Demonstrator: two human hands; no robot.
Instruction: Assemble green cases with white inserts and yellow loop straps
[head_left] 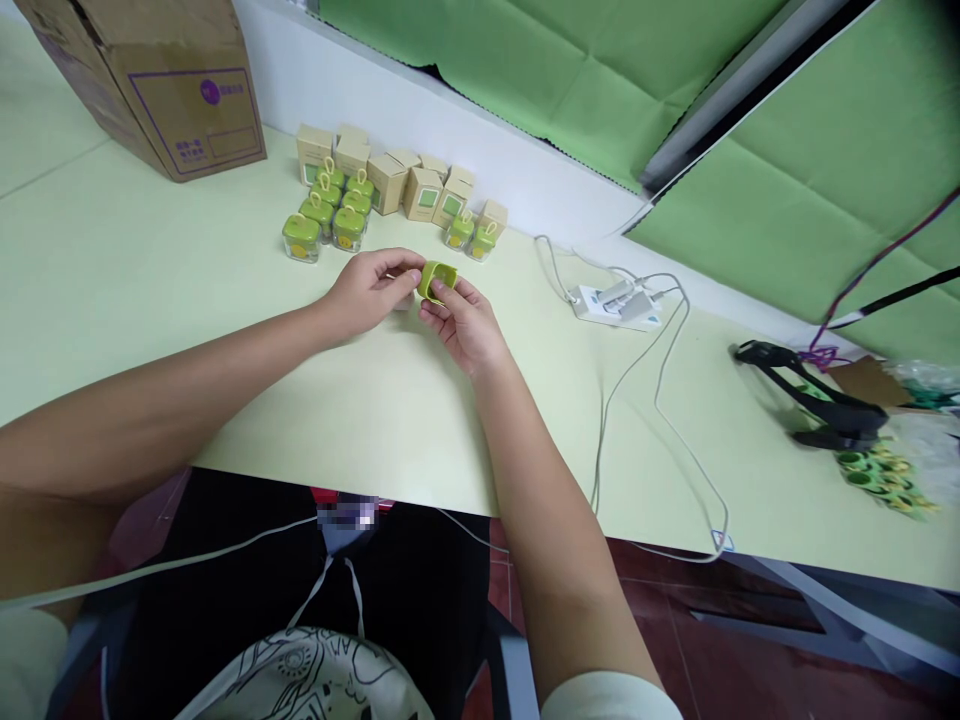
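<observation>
My right hand (466, 322) holds a small green jar lid (439, 281), its hollow underside turned up toward me, the thumb reaching over the rim. My left hand (373, 290) is closed, with thumb and fingertips pinching at the lid's left edge. Something pale shows just under the left fingertips, too small to make out. Beyond the left hand stands a group of small clear jars with green lids (302, 236), each with a yellow loop on top. Two more such jars (472, 236) stand behind the right hand.
Several small brown cartons (386, 182) line the wall. A large cardboard box (187, 100) stands at the back left. To the right lie a white power strip (616, 306) with trailing cables, a black stand (817, 400) and small green-and-yellow pieces (885, 480).
</observation>
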